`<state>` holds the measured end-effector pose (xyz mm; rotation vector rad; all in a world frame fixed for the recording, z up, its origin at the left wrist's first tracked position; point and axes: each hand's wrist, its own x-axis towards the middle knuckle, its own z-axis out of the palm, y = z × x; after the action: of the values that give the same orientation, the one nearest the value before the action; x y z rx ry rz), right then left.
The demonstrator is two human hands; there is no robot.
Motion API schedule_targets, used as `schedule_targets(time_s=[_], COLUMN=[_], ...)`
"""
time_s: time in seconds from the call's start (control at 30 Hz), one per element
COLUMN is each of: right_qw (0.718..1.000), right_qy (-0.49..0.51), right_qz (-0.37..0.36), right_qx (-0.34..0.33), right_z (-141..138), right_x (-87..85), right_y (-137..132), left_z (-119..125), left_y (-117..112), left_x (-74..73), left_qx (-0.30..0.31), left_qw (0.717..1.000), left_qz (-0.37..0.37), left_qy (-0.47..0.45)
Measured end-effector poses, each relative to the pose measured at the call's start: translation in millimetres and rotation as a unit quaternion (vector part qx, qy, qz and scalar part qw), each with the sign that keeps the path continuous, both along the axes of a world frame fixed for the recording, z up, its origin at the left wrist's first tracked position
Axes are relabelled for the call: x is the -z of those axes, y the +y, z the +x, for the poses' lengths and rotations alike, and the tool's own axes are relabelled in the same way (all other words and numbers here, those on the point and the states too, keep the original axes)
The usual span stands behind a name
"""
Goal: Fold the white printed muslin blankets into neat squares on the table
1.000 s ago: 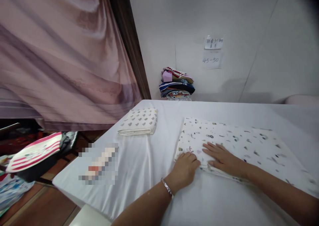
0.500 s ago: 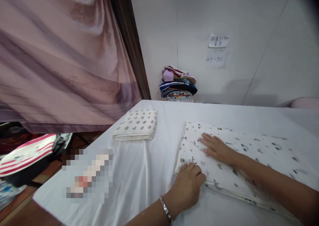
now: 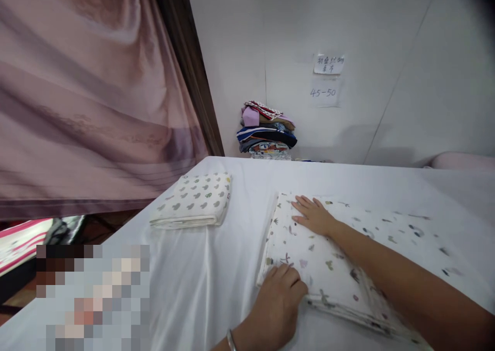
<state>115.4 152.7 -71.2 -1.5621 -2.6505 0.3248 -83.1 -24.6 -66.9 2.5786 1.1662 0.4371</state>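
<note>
Right hand (image 3: 315,216) now lies farther from the body than in the earlier frame, shifted from the near edge of the printed cloth (image 3: 332,268) toward its far left corner. Left hand (image 3: 281,304) remains at the near left corner. Right fingers are extended and spread flat on the fabric, apparently to press the layers smooth. Left fingers are curled over the corner, presumably to steady it; whether they pinch the layers cannot be told, the thumb being hidden. Printed cloth lies layered on the white-covered table (image 3: 242,232), which supports it flat. Folded cloth (image 3: 193,199) sits to its left, well apart, seemingly placed there to leave working room.
</note>
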Motion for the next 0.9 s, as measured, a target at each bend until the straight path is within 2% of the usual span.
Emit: schedule_targets(time_s=[0.13, 0.27, 0.4, 0.47, 0.63, 0.8, 0.9], right_qw=[1.000, 0.999, 0.992, 0.990, 0.990, 0.986, 0.988], right_qy=[0.005, 0.002, -0.035, -0.039, -0.018, -0.033, -0.028], right_qz=[-0.018, 0.039, 0.048, 0.038, 0.015, 0.029, 0.002], right_qx=[-0.001, 0.031, 0.116, 0.131, 0.139, 0.161, 0.152], right_z=[6, 41, 83, 94, 99, 99, 103], right_x=[-5.6, -8.7, 2.9, 9.4, 11.6, 9.3, 4.8], right_y=[-2, -23, -33, -31, -29, -33, -37], left_z=[-3, -4, -3, -3, -3, -4, -4], left_y=[1, 0, -1, -1, 0, 0, 0], left_x=[0.3, -1.5, -3.1, -2.9, -0.7, -0.8, -2.2], left_qx=[0.006, 0.011, 0.010, 0.003, 0.004, 0.004, 0.006], left_qw=[1.000, 1.000, 1.000, 1.000, 0.999, 0.999, 0.999], left_qz=[-0.007, -0.010, -0.022, -0.023, -0.017, -0.020, -0.013], left_qy=[-0.008, -0.016, -0.017, -0.020, -0.032, -0.035, -0.041])
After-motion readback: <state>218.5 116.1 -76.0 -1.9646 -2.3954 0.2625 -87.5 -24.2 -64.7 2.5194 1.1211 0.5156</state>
